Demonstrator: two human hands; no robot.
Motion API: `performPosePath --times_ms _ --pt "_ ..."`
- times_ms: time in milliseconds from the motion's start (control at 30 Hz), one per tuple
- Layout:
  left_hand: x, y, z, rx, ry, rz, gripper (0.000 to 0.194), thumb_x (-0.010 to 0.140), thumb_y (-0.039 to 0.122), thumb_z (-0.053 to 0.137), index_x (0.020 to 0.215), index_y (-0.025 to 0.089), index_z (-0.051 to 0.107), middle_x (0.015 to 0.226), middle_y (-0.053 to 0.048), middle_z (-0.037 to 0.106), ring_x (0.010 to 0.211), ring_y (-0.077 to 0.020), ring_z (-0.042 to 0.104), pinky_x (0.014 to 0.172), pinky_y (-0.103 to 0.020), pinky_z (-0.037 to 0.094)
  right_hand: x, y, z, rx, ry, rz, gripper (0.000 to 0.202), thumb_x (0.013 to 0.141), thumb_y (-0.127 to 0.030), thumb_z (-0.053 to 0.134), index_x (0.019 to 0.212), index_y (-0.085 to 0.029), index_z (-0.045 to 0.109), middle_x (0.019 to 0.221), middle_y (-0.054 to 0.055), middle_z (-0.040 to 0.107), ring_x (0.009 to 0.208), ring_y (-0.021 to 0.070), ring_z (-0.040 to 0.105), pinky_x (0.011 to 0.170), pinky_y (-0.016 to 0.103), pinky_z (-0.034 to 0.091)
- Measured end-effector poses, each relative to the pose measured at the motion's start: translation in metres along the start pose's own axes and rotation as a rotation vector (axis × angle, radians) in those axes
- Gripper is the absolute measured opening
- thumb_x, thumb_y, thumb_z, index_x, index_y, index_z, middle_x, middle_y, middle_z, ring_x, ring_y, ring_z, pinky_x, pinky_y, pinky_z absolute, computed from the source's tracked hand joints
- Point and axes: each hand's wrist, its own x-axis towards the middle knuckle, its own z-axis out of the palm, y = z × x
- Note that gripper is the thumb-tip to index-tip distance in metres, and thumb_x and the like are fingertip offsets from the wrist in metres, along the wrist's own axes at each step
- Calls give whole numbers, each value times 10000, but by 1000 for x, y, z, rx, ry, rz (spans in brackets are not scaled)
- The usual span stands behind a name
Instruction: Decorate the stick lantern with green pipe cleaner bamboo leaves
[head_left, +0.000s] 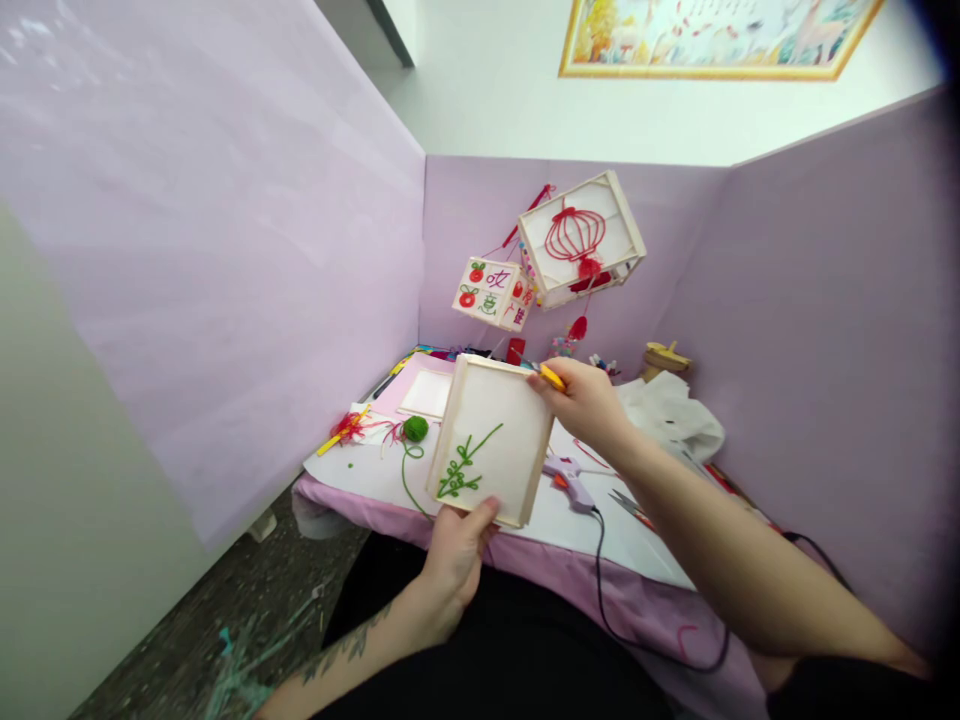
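Note:
My left hand [456, 555] grips the lower edge of a wood-framed white panel [502, 410], thumb on its face. A green yarn sprig [461, 470] lies on the panel's lower left part. At the panel's upper right corner is my right hand [589, 400], closed around a slim tool with a yellow handle [553, 377]; its kind is not clear. A ball of green yarn [415, 429] sits left of the panel, its loose strand running down toward the table edge. To the right lies a lilac glue gun [570, 484], partly behind my right forearm.
Two decorated lanterns [581, 240] [491, 290] hang or stand at the back. Scissors [632, 508] lie right of the glue gun, whose cord [602, 570] drops over the front edge. Red yarn [349, 428] and a smaller frame [426, 393] lie left. Purple partitions [810, 300] enclose the table.

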Motion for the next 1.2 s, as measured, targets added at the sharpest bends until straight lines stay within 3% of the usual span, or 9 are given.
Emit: performPosePath --times_ms 167,300,433,567,767,933,1000,1100,1200 --pt "-3 9 -8 110 -93 -77 483 640 231 855 1077 201 653 1150 -116 657 1041 -246 640 840 -336 489 18 33 -32 -240 252 -57 209 880 -325 522 818 -187 666 856 111 701 812 249 630 705 366 446" --pt "4 15 -22 175 14 131 320 662 289 830 912 156 680 761 -23 657 736 -149 632 743 -278 469 34 82 -63 -340 374 -137 394 934 -439 445 868 -139 691 872 155 693 887 230 642 778 384 441" --pt "12 17 -31 145 115 248 250 750 375 736 712 177 588 463 92 408 531 -92 472 682 -238 443 29 103 -48 -358 339 -255 388 933 -407 425 838 -138 689 862 159 698 870 228 644 789 391 459" --pt "10 14 -31 154 94 267 294 773 404 701 665 185 538 436 99 349 500 -100 426 650 -250 443 14 86 1 -291 270 -257 202 898 -280 490 858 -185 664 893 125 708 865 253 624 792 398 488" --pt "11 13 -36 255 85 337 257 831 387 644 691 193 550 437 97 344 499 -104 421 679 -253 441 1 60 57 -203 187 -225 201 916 -289 475 880 -221 660 922 92 704 898 237 610 844 362 493" --pt "8 18 -36 386 71 388 200 800 359 710 781 189 607 656 37 557 646 -109 518 651 -211 420 -21 45 45 -147 264 -70 256 907 -233 458 1070 -193 652 1216 153 600 1017 260 589 894 403 480" --pt "4 20 -31 446 32 382 201 764 343 755 775 175 645 696 14 590 672 -117 536 660 -215 433 -46 25 30 -76 296 47 267 888 -199 465 1096 -189 633 1169 159 596 990 272 597 869 421 485" --pt "-3 19 -23 567 -154 328 280 739 377 776 901 158 714 818 -46 661 723 -145 579 651 -233 463 -98 -15 20 88 134 91 146 865 -212 523 989 -222 598 850 64 627 785 220 620 713 339 508" --pt "-7 14 -16 658 -379 199 482 753 448 744 1135 161 678 904 -80 684 712 -157 598 586 -240 478 -144 -47 31 395 -109 351 163 824 -252 584 963 -220 506 806 16 579 635 162 572 585 281 478"
